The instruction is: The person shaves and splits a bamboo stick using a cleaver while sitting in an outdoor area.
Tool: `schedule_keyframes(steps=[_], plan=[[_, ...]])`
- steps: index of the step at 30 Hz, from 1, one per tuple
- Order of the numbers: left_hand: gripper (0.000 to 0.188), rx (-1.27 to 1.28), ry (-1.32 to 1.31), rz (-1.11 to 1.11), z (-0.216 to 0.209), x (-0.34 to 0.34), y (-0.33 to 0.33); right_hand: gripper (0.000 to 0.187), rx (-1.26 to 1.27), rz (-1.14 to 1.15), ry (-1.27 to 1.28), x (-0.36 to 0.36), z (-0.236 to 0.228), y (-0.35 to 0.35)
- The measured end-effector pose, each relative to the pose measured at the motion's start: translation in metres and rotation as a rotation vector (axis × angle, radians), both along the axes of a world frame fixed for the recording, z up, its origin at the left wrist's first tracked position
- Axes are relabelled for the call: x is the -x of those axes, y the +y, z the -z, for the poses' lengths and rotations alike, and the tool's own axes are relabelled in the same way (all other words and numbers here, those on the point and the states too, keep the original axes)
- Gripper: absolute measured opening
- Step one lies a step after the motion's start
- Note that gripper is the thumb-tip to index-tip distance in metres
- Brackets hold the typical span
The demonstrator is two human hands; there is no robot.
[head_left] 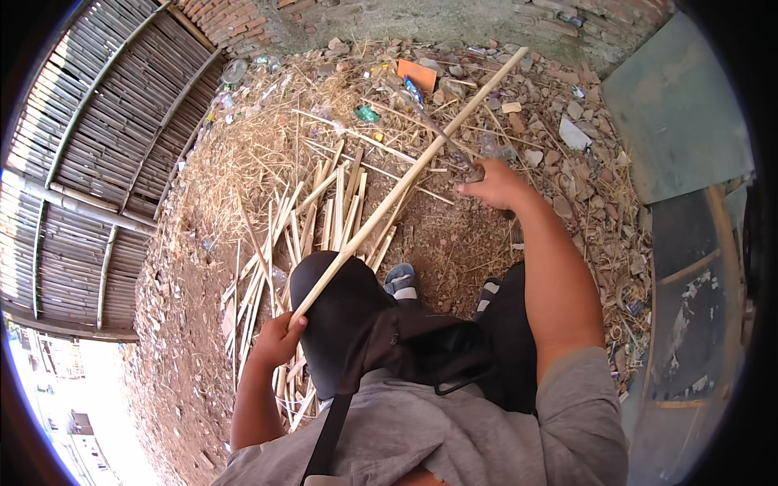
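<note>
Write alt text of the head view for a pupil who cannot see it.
Seen from above, the left hand grips a long pale stick; the right hand holds a slim dark tool. Pale strips lie heaped on littered ground, a slatted wall at left.

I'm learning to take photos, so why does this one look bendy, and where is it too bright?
In the head view, the fisheye lens bends straight edges near the rim, as along the slatted wall; in the head view, the lower left is glaring white, washing out detail; in the head view, the long pale stick looks fairly sharp.
</note>
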State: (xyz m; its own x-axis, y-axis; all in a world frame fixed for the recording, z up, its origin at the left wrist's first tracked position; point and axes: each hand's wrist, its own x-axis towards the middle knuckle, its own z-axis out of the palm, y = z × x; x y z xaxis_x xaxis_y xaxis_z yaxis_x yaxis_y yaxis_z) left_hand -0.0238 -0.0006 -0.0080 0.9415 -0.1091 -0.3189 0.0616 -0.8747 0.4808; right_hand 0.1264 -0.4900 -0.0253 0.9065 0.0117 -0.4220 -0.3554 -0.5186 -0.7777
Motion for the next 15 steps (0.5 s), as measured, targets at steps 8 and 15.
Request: schedule_keyframes(steps=[8, 15], plan=[[0.051, -0.095, -0.022, 0.028, -0.008, 0.002, -0.006, 0.063, 0.421, -0.654, -0.187, 0.022, -0.009, 0.062], [0.051, -0.050, -0.014, 0.043, -0.002, -0.004, -0.006, 0.060, 0.172, -0.053, -0.189, 0.009, 0.014, 0.001]])
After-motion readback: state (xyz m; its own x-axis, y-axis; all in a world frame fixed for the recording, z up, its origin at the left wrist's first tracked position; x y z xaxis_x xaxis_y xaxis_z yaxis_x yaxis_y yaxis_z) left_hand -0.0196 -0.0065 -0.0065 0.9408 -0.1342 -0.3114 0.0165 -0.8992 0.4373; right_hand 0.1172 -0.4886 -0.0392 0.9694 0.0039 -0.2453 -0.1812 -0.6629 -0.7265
